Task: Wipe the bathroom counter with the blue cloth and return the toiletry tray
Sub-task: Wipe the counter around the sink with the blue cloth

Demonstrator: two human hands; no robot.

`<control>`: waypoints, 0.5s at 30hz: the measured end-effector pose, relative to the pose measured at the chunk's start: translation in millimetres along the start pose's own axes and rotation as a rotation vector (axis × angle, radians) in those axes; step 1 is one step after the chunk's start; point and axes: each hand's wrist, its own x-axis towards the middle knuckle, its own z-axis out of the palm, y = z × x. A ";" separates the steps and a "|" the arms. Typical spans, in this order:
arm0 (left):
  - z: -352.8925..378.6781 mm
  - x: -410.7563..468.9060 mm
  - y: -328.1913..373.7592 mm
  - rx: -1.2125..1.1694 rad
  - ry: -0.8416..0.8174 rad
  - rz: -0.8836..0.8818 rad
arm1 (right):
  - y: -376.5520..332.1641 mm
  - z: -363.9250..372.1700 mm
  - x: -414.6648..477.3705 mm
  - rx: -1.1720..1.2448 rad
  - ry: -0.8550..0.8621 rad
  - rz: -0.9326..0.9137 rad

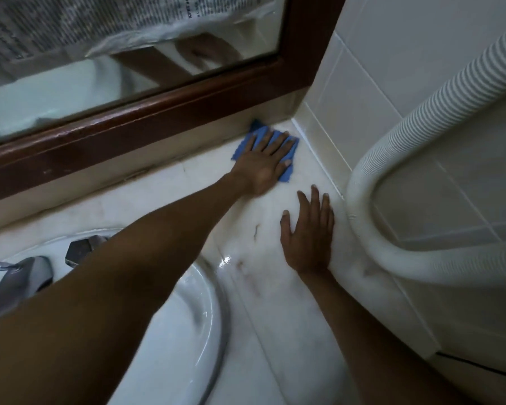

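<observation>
A blue cloth (pixel 247 143) lies flat on the white marble counter (pixel 269 302), in the far corner where the mirror frame meets the tiled wall. My left hand (pixel 265 163) presses down on the cloth with fingers spread, the arm reaching across the sink. My right hand (pixel 308 232) rests flat on the bare counter, nearer to me, fingers apart and holding nothing. No toiletry tray is in view.
A white sink basin (pixel 187 325) with a chrome faucet (pixel 18 283) sits at lower left. A dark wooden mirror frame (pixel 135 124) runs along the back. A white ribbed hose (pixel 371 182) loops against the tiled wall (pixel 421 68) on the right.
</observation>
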 end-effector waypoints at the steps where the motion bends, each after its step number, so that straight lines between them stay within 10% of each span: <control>1: 4.1 -11.8 0.3 0.018 0.009 0.032 | 0.2 0.4 -0.3 0.001 0.003 0.001; 15: 8.2 17.9 29.4 -0.011 -0.055 -0.009 | 0.0 2.8 -1.7 0.029 0.016 0.013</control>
